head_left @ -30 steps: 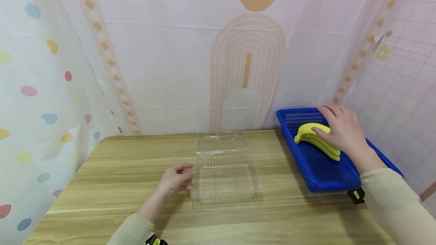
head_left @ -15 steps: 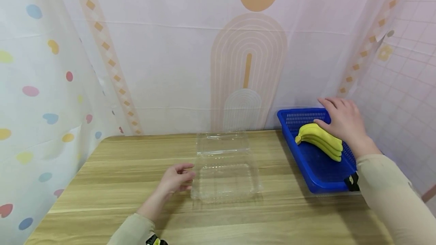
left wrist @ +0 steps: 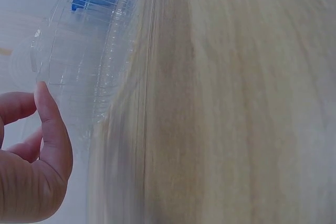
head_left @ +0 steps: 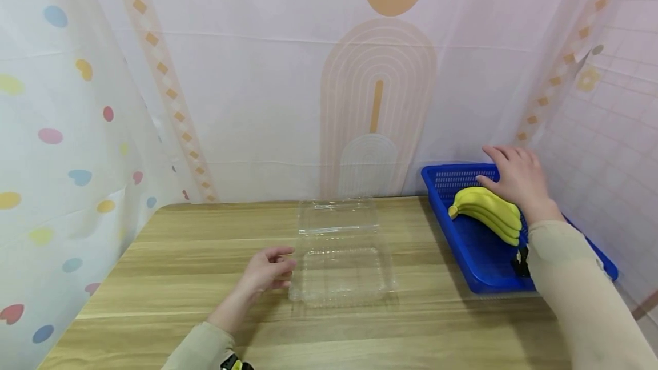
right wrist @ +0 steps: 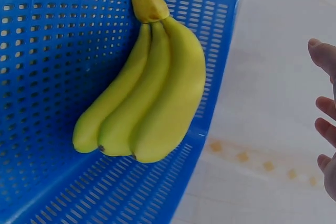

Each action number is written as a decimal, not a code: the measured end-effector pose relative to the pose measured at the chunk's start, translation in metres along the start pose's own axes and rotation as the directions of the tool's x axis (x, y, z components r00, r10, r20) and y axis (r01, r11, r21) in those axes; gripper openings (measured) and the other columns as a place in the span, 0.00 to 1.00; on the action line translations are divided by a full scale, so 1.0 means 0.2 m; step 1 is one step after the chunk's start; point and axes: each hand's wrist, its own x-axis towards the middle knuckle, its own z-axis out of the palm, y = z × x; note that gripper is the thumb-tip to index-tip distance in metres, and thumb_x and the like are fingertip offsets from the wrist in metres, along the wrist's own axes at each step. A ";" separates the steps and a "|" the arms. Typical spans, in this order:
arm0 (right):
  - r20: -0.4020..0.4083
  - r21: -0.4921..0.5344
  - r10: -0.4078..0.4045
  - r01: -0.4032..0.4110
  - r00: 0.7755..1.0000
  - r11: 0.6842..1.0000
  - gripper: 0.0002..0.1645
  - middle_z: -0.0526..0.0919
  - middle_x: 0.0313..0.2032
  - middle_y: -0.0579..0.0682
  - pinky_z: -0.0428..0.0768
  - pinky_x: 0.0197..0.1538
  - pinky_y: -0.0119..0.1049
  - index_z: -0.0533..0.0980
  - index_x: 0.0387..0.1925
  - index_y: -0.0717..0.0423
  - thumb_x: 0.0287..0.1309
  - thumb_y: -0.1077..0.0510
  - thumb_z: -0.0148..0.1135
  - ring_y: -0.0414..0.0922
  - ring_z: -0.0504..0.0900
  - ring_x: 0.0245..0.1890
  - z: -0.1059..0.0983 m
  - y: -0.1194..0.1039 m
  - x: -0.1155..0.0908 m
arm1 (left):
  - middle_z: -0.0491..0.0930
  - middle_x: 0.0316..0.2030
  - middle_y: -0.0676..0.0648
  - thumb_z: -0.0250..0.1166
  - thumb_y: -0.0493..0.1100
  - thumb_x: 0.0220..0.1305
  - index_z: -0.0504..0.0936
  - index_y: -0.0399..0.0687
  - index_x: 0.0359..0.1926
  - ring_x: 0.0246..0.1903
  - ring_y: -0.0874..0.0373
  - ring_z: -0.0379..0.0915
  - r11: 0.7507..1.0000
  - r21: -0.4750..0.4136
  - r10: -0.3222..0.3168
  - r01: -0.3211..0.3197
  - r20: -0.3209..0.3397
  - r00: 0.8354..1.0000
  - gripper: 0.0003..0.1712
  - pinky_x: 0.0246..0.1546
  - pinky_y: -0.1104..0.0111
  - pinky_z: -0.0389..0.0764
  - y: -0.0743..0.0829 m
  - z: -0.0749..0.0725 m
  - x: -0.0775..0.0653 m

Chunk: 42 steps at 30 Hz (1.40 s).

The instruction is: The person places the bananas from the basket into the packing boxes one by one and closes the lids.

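Observation:
A bunch of yellow bananas [head_left: 485, 213] lies in a blue plastic basket [head_left: 462, 258] at the right of the table. My right hand [head_left: 519, 179] hovers over the basket's back part, fingers spread and holding nothing; in the right wrist view the fingers [right wrist: 326, 59] are apart from the bananas [right wrist: 168, 85]. A clear plastic clamshell box [head_left: 341, 276] sits mid-table with its lid raised at the back. My left hand [head_left: 264, 272] is at the box's left edge, thumb and fingers loosely bent. Whether its fingertips touch the box [left wrist: 79, 51] I cannot tell.
The wooden table [head_left: 180, 278] ends at a patterned curtain [head_left: 257, 101] behind it. More curtain hangs along the left and right sides. The basket's raised perforated walls surround the bananas.
My right hand has risen and drawn back from the bananas, so more of them shows. Its forearm has shifted left over the basket's front. My left hand and the box stay put.

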 end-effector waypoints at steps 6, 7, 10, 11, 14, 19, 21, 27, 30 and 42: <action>0.014 0.027 0.029 -0.029 0.999 0.999 0.41 0.67 0.63 0.70 0.54 0.66 0.69 0.63 0.69 0.60 0.59 0.51 0.68 0.70 0.60 0.62 0.05 0.03 0.01 | 0.72 0.34 0.46 0.63 0.30 0.65 0.70 0.25 0.63 0.29 0.58 0.74 1.000 0.003 0.000 0.000 0.001 1.000 0.27 0.27 0.70 0.83 0.00 0.00 -0.01; 0.015 0.033 0.035 -0.035 0.999 0.999 0.41 0.66 0.63 0.70 0.53 0.66 0.69 0.62 0.69 0.60 0.59 0.51 0.68 0.70 0.60 0.63 0.06 0.03 0.00 | 0.72 0.34 0.46 0.63 0.30 0.65 0.70 0.25 0.63 0.29 0.58 0.74 1.000 0.003 0.000 0.000 0.001 1.000 0.27 0.27 0.70 0.83 0.00 0.00 -0.01; 0.031 0.049 0.055 -0.057 0.998 0.997 0.41 0.66 0.63 0.71 0.51 0.66 0.70 0.62 0.69 0.61 0.60 0.51 0.67 0.71 0.58 0.63 0.08 0.05 -0.01 | 0.72 0.34 0.46 0.64 0.30 0.64 0.70 0.26 0.63 0.29 0.58 0.74 1.000 0.007 0.001 -0.001 -0.002 1.000 0.27 0.27 0.70 0.83 0.00 -0.01 0.00; 0.036 0.051 0.063 -0.065 0.997 0.997 0.41 0.65 0.62 0.71 0.51 0.66 0.70 0.62 0.69 0.62 0.60 0.51 0.67 0.71 0.58 0.63 0.09 0.06 -0.01 | 0.72 0.34 0.46 0.64 0.30 0.64 0.71 0.26 0.62 0.29 0.57 0.74 1.000 0.007 0.000 0.000 -0.004 1.000 0.27 0.27 0.70 0.83 0.00 -0.01 0.00; 0.058 0.049 0.084 -0.087 0.995 0.995 0.41 0.65 0.62 0.72 0.49 0.67 0.70 0.61 0.69 0.63 0.61 0.51 0.66 0.72 0.58 0.62 0.12 0.08 -0.03 | 0.72 0.34 0.46 0.63 0.30 0.64 0.70 0.26 0.63 0.29 0.57 0.74 1.000 0.007 0.001 -0.001 -0.002 1.000 0.27 0.27 0.70 0.84 -0.01 -0.01 0.00; 0.079 0.041 0.093 -0.097 0.993 0.994 0.41 0.63 0.62 0.72 0.48 0.67 0.70 0.60 0.69 0.62 0.62 0.50 0.65 0.72 0.56 0.62 0.16 0.10 -0.05 | 0.72 0.33 0.47 0.64 0.30 0.64 0.70 0.26 0.63 0.29 0.58 0.74 1.000 0.002 0.004 -0.004 0.003 1.000 0.27 0.27 0.71 0.83 -0.01 -0.02 -0.01; 0.087 0.040 0.096 -0.099 0.992 0.994 0.41 0.62 0.62 0.72 0.47 0.67 0.71 0.60 0.69 0.62 0.62 0.50 0.65 0.72 0.56 0.62 0.17 0.11 -0.05 | 0.72 0.33 0.47 0.64 0.30 0.64 0.70 0.26 0.63 0.29 0.58 0.74 1.000 0.000 0.002 -0.002 0.001 1.000 0.27 0.27 0.71 0.83 -0.01 -0.02 -0.01; 0.127 0.020 0.109 -0.113 0.986 0.993 0.42 0.61 0.63 0.72 0.47 0.67 0.71 0.60 0.70 0.62 0.63 0.47 0.64 0.73 0.55 0.63 0.19 0.13 -0.06 | 0.73 0.34 0.47 0.64 0.31 0.64 0.70 0.25 0.63 0.30 0.58 0.74 1.000 0.002 0.002 -0.002 -0.001 1.000 0.27 0.28 0.70 0.84 -0.02 -0.02 -0.01; 0.158 0.012 0.120 -0.124 0.980 0.992 0.43 0.61 0.63 0.73 0.47 0.66 0.72 0.59 0.71 0.63 0.63 0.46 0.64 0.73 0.54 0.63 0.20 0.13 -0.07 | 0.73 0.34 0.46 0.64 0.30 0.64 0.70 0.26 0.63 0.30 0.58 0.74 1.000 -0.004 -0.003 0.003 -0.002 1.000 0.27 0.28 0.70 0.84 -0.02 -0.02 -0.01; 0.227 0.035 0.140 -0.152 0.964 0.988 0.47 0.56 0.66 0.75 0.45 0.67 0.73 0.55 0.73 0.63 0.62 0.44 0.64 0.75 0.50 0.65 0.26 0.14 -0.10 | 0.74 0.34 0.47 0.64 0.31 0.64 0.69 0.25 0.63 0.29 0.58 0.75 1.000 -0.019 0.002 -0.002 0.008 1.000 0.28 0.27 0.71 0.84 -0.02 -0.02 -0.03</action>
